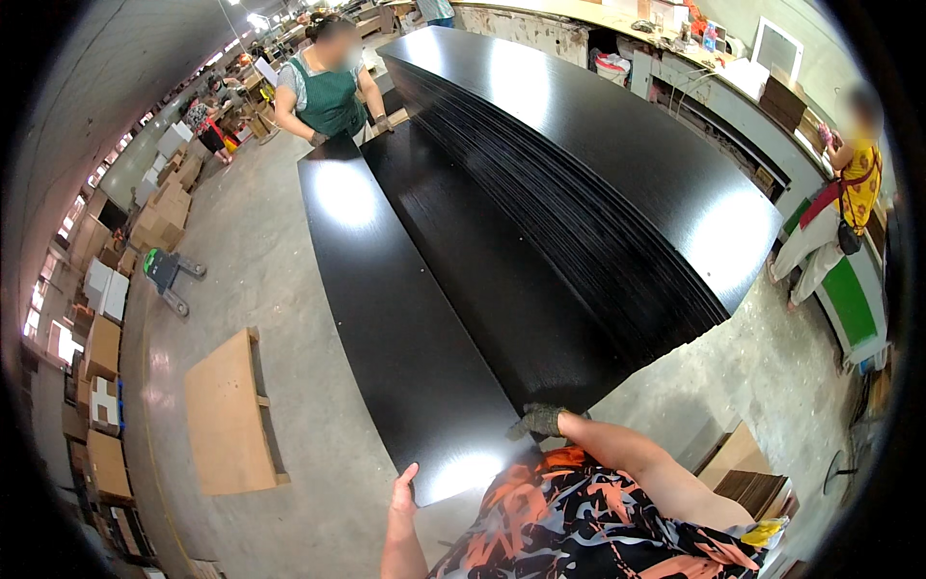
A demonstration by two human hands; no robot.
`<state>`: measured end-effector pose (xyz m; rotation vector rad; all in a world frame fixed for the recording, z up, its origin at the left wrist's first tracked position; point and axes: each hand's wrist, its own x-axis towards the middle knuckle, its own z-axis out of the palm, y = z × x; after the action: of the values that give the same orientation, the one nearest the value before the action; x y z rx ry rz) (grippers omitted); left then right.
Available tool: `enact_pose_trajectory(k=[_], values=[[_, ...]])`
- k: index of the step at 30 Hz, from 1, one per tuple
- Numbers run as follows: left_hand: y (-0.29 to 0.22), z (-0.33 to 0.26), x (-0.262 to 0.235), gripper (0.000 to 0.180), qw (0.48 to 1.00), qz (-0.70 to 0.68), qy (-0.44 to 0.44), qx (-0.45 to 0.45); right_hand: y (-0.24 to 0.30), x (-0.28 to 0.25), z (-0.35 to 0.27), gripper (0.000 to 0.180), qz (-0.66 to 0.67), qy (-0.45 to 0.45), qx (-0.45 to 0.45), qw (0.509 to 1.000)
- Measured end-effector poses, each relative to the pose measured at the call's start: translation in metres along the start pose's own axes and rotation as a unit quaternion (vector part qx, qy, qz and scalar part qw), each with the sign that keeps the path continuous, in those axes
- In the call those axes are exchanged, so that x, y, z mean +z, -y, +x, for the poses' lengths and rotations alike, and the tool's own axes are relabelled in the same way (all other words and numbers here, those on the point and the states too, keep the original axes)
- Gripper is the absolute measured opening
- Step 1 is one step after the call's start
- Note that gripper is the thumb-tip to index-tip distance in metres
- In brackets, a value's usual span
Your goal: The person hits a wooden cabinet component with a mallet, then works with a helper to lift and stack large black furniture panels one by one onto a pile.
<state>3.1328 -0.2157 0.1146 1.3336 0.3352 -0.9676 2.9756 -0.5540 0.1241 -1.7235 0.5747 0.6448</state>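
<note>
A long glossy black panel (386,299) stretches from me to a co-worker in a green apron (333,101), whose hands are at its far end. At its near left corner my left hand (402,490) is closed on the edge, thumb showing, with the other fingers hidden by the panel. My right hand (540,422), in a dark glove, grips the near right edge with its fingertips over the top. Beside this panel, to the right, lies another black panel surface (482,241), lower than the tall stack of black panels (579,207).
A wooden board on runners (227,415) lies on the floor to the left. Beyond it stands a pallet jack (172,275). Cartons (101,347) line the left side. A person in yellow (854,188) stands by the right-hand workbench (666,68). Cardboard pieces (752,492) sit at my lower right.
</note>
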Motion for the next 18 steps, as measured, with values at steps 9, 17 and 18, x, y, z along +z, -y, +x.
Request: enact_pose_trajectory(k=[9,17,18], values=[[-0.005,-0.011,-0.002,0.036,0.999,-0.02,0.011,-0.026,-0.038,0.003,-0.007,0.06,0.211,-0.056,-0.032,0.975],[-0.023,-0.025,0.005,0.038,0.998,-0.021,0.021,-0.062,-0.11,-0.018,-0.03,0.031,0.465,-0.22,0.082,0.853],[-0.024,-0.025,0.003,0.038,0.997,-0.025,0.029,-0.065,-0.109,-0.017,-0.035,0.024,0.47,-0.242,0.066,0.846]])
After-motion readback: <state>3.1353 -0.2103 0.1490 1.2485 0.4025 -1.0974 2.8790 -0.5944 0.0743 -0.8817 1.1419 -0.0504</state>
